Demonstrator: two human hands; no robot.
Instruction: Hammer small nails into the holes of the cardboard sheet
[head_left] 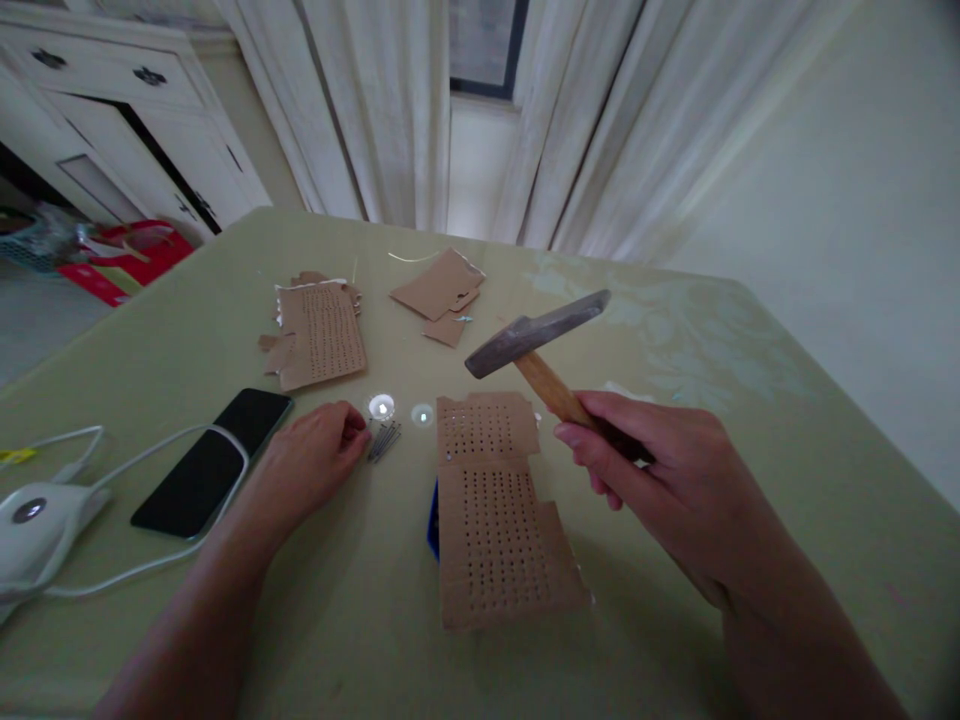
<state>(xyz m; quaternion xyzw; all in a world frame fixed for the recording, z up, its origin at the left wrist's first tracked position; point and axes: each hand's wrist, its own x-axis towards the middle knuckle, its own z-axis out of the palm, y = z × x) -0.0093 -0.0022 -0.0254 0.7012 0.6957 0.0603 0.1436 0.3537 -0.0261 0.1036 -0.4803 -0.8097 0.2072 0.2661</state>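
The hammer (pixel 538 340) has a dull grey metal head, long and tapered, on a pale wooden handle. The right hand (pixel 660 470) grasps that handle, fingers wrapped closed around it, holding the head raised above the table (pixel 675 330) and tilted up to the right. The forearm enters from the near right corner.

Just below the hammer lies a brown cardboard piece (pixel 495 510), flat and irregular in outline, punched with close rows of small holes. A blue object shows under its left edge; what it is cannot be told.

The left hand (pixel 315 465) rests on the table left of the cardboard, palm down, fingers curled loosely, fingertips touching a small bundle of thin metal nails (pixel 384 438).

Farther left lie a black phone (pixel 214 462) and a white cable (pixel 135 470). More perforated cardboard scraps (pixel 322 335) lie at the far side. The tabletop is smooth, pale green.
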